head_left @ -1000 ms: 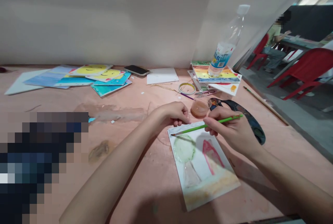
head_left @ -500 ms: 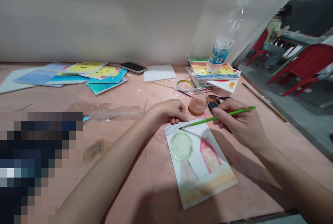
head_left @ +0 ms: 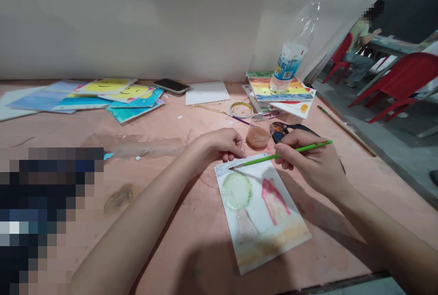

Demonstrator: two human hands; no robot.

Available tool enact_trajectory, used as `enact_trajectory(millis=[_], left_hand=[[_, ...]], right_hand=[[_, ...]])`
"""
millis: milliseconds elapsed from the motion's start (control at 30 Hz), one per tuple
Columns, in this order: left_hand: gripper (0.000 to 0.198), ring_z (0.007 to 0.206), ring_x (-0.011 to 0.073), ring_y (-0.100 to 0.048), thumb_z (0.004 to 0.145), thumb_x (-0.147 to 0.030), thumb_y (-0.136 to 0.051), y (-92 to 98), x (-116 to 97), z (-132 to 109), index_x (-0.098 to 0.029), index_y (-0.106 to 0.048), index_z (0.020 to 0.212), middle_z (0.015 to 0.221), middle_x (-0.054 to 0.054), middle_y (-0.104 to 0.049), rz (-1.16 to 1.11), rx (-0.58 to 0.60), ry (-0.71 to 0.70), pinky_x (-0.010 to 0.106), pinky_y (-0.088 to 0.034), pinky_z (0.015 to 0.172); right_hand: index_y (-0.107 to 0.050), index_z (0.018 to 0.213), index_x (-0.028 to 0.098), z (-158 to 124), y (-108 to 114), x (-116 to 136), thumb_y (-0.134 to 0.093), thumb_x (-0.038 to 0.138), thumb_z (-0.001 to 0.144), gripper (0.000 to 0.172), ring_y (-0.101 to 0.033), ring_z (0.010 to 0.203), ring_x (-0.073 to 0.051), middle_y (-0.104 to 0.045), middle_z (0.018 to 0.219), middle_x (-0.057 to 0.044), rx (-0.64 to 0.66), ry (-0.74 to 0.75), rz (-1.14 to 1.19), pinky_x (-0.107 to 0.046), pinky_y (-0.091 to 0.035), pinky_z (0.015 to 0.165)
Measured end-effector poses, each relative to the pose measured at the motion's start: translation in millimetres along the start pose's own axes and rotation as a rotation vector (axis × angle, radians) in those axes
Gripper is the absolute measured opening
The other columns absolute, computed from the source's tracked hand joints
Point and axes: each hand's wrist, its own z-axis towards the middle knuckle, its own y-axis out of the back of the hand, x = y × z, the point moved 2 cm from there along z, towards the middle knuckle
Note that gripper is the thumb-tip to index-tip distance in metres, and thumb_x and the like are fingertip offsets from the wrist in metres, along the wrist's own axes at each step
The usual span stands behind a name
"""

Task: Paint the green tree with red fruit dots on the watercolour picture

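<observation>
Pinched between thumb and fingertips of the right hand (head_left: 310, 160), a slim green paintbrush (head_left: 280, 154) lies slantwise, its tip above the upper-left part of the painting. The left hand (head_left: 219, 145) grips nothing; it rests loosely curled, its fingers at the paper's top edge.

That watercolor painting (head_left: 260, 213) lies flat on the table, tilted slightly, with a pale green round tree top, a pink house and a soft yellow-orange band of ground. Just above it stands a clear plastic cup (head_left: 258, 136) of peach-tinted water, and behind the right hand lies a dark curved object (head_left: 279, 131), too hidden to identify.

Stained pinkish paper (head_left: 164, 249) covers the table. On it lie a ring of tape (head_left: 241, 109), a thin purple brush (head_left: 241, 120), a long wooden brush (head_left: 345, 126), a phone (head_left: 171, 86), a plain white card (head_left: 207, 92) and overlapping smiley-face cards (head_left: 112, 92). A ridged plastic water bottle (head_left: 289, 64) stands on a stack of rainbow-striped cards (head_left: 280, 88).

Behind the table rises a smooth pale wall (head_left: 137, 21). Beyond its end, on a gray floor, are red plastic chairs (head_left: 400, 80), and another person (head_left: 359, 48) sits at a table.
</observation>
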Motion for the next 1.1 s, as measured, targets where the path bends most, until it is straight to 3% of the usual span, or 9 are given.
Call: enact_trajectory(millis=[400,633,833,1100], left_hand=[[0.026,0.043,0.0081,-0.049,0.067,-0.027,-0.081,-4.2,-7,-7,-0.016,-0.058,0.062,0.048,-0.002,-0.055,-0.010,-0.027,-0.006,0.019,-0.036,0.040],[0.022,0.044,0.0086,-0.050,0.069,-0.025,-0.078,-5.4,-12,-11,-0.015,-0.060,0.061,0.048,-0.001,-0.056,0.043,-0.033,-0.029,0.020,-0.036,0.041],[0.024,0.043,0.0088,-0.050,0.068,-0.027,-0.079,-4.8,-12,-9,-0.015,-0.059,0.061,0.047,-0.001,-0.056,0.085,-0.044,-0.032,0.020,-0.036,0.041],[0.024,0.042,0.0081,-0.051,0.069,-0.028,-0.078,-4.9,-11,-10,-0.015,-0.059,0.062,0.048,-0.001,-0.057,0.104,-0.051,-0.036,0.018,-0.038,0.041]], right_hand=[[-0.062,0.066,0.021,-1,1,2,-0.064,0.020,0.089,0.024,-0.053,0.056,-0.012,-0.061,0.062,0.001,0.018,0.000,-0.040,-0.026,-0.041,0.053],[-0.059,0.061,0.021,-2,-3,8,-0.065,0.020,0.089,0.028,-0.051,0.055,-0.013,-0.058,0.061,0.001,-0.041,-0.026,-0.017,-0.026,-0.039,0.050],[-0.060,0.064,0.025,3,14,8,-0.065,0.026,0.091,0.027,-0.049,0.048,-0.013,-0.059,0.057,0.001,-0.078,0.102,-0.076,-0.028,-0.036,0.046],[-0.058,0.068,0.023,2,20,-5,-0.062,0.034,0.096,0.030,-0.049,0.050,-0.012,-0.055,0.059,0.002,-0.018,0.120,-0.178,-0.029,-0.035,0.048]])
